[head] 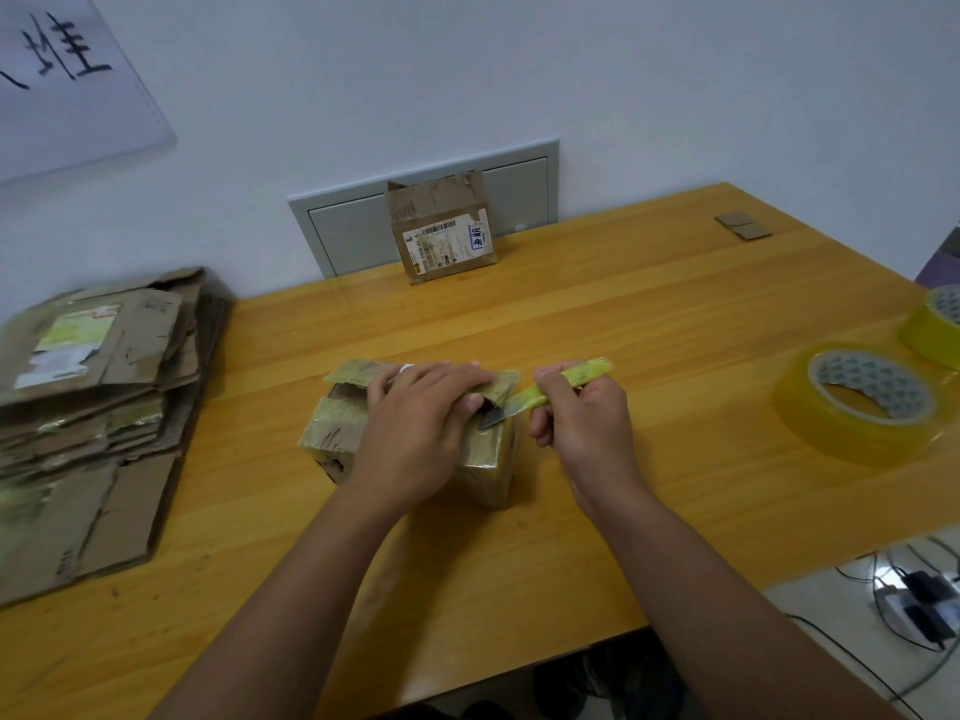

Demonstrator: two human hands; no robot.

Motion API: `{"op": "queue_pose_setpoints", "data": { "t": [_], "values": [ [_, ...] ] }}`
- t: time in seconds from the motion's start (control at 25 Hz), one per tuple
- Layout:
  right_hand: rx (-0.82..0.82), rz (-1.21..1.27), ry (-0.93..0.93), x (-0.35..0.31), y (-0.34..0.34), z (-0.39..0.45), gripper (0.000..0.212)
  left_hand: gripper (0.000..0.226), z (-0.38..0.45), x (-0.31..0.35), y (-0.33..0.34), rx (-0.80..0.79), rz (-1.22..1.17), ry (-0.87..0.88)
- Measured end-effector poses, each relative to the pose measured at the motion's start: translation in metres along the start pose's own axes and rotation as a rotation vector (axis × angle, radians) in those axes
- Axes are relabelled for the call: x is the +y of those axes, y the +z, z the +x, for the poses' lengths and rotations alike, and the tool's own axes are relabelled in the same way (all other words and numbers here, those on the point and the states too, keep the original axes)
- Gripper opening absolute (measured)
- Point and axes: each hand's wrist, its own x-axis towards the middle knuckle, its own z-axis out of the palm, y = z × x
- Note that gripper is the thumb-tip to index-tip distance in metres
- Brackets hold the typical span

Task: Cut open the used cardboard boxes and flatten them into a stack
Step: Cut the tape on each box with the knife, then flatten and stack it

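A small tape-covered cardboard box (pixel 488 454) stands in the middle of the wooden table (pixel 623 314). My left hand (pixel 415 418) lies across its top, fingers curled over a raised flap at the right side. My right hand (pixel 582 413) grips a yellow-green utility knife (pixel 550 389), whose blade tip touches the box's top right edge beside my left fingertips. A stack of flattened cardboard (pixel 93 407) lies at the table's left edge. Another upright box with a shipping label (pixel 441 231) stands at the far edge by the wall.
Two rolls of yellowish clear tape (pixel 862 402) (pixel 935 330) lie at the right. A small cardboard scrap (pixel 743 225) rests at the far right corner. Cables and adapters (pixel 919 600) lie on the floor below the right edge.
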Motion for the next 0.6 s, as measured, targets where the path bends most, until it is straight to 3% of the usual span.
{"op": "queue_pose_setpoints", "data": {
  "t": [0.24, 0.36, 0.6],
  "values": [
    [0.127, 0.028, 0.050, -0.004, -0.002, 0.020, 0.040, 0.027, 0.000, 0.001, 0.002, 0.062, 0.030, -0.033],
    [0.169, 0.055, 0.106, -0.001, 0.001, 0.028, 0.027, 0.029, -0.001, 0.002, 0.006, 0.147, 0.056, -0.105],
    [0.253, 0.150, 0.131, 0.008, 0.003, 0.029, 0.020, 0.039, -0.005, 0.004, 0.008, 0.270, -0.061, -0.079]
  ]
}}
